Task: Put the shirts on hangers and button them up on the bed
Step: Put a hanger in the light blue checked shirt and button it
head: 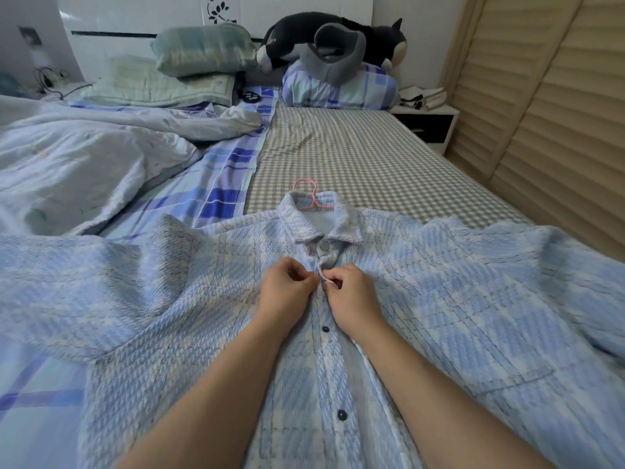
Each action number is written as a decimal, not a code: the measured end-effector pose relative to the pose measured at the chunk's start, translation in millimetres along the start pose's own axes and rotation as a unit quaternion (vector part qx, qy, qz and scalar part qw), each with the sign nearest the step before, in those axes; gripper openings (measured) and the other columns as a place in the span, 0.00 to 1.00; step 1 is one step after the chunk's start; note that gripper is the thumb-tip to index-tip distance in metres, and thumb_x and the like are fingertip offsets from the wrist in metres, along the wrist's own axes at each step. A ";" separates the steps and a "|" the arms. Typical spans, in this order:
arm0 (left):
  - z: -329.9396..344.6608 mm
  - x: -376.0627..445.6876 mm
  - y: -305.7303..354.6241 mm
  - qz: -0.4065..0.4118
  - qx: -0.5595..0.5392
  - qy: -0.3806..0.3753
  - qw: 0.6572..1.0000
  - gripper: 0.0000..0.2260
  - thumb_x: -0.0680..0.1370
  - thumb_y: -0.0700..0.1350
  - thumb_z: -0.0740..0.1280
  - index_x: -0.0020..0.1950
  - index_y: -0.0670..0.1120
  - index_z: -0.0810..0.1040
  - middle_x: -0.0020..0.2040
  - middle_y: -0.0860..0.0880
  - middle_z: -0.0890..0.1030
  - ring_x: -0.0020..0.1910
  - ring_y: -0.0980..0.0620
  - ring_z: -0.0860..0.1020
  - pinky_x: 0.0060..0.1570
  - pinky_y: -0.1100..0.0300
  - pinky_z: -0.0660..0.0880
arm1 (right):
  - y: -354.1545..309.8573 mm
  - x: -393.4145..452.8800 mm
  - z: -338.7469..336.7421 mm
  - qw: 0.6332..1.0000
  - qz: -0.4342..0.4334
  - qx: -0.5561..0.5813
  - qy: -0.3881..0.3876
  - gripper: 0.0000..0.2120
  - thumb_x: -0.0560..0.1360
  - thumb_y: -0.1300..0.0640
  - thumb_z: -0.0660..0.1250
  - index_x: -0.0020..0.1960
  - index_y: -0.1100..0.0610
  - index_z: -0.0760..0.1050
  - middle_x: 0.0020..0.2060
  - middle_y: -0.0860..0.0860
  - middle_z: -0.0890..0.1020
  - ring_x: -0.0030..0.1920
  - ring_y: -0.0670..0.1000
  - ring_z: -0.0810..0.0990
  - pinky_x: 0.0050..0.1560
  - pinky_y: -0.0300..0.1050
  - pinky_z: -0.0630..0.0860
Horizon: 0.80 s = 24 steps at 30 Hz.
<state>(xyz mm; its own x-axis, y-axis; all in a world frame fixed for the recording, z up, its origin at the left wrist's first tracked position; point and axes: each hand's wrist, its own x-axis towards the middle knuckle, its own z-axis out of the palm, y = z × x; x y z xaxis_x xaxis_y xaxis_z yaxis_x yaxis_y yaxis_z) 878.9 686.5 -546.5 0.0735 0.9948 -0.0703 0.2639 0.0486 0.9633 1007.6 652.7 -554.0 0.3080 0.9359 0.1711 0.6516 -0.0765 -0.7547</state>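
Shirt of pale blue and white checked woven fabric (439,299), coarse ribbed texture, lies spread face up on the bed, collar pointing away from the person, sleeves out to both sides, patch pocket on the right-hand panel. Pink plastic hanger (309,198) sits inside the collar; only its hook and neck show, resting on the grey and white gingham sheet (355,154). Top grey round button (325,246) just below the collar is fastened. Left hand (285,292) and right hand (351,296) meet at the front placket just below that button, fingers curled, thumb and fingertips of each pinching the fabric edges together; the button between them is hidden by the fingers. Lower down the placket two dark round buttons (325,329) lie exposed, unfastened, between the forearms. Left of the shirt: blue plaid bedsheet (220,184) and a crumpled pale grey quilt (84,157), soft, heavily creased. At the head of the bed: green checked pillow (203,49), blue plaid pillow (338,86), black and white plush animal (378,35) lying on top of it. Beige louvred wardrobe doors (541,96) stand along the right side.
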 end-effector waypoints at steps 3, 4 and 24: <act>2.0 -15.1 22.0 0.027 0.137 -0.053 0.989 0.05 0.76 0.42 0.71 0.51 0.46 0.78 0.47 0.48 0.83 0.49 0.47 0.81 0.45 0.57 0.74 | -23.4 -5.2 -22.0 0.991 0.008 -0.085 -0.101 0.09 0.80 0.56 0.65 0.53 0.56 0.85 0.49 0.55 0.81 0.51 0.57 0.80 0.44 0.44 0.70; 1.3 -23.2 29.6 0.035 0.166 -0.085 0.982 0.06 0.78 0.42 0.68 0.55 0.46 0.78 0.50 0.47 0.83 0.51 0.47 0.81 0.46 0.57 0.74 | -32.4 -7.6 -34.2 0.984 0.008 -0.114 -0.138 0.09 0.80 0.56 0.65 0.52 0.57 0.84 0.49 0.57 0.82 0.51 0.58 0.81 0.43 0.44 0.69; -38.2 -74.1 -23.2 0.285 0.438 -0.077 0.849 0.23 0.85 0.61 0.46 0.81 0.65 0.49 0.83 0.53 0.52 0.81 0.49 0.50 0.78 0.51 0.51 | -46.2 147.5 -46.9 0.934 -0.084 -0.341 -0.070 0.15 0.84 0.53 0.57 0.60 0.56 0.80 0.53 0.59 0.78 0.58 0.62 0.76 0.51 0.49 0.71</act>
<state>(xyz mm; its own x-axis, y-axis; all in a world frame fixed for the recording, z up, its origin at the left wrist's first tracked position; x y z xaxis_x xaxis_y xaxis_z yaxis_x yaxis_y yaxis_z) 830.5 615.1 -553.7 0.5371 0.8073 0.2444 0.7519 -0.5896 0.2951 1055.4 778.2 -464.2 0.0988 0.9864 0.1311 0.9873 -0.0807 -0.1370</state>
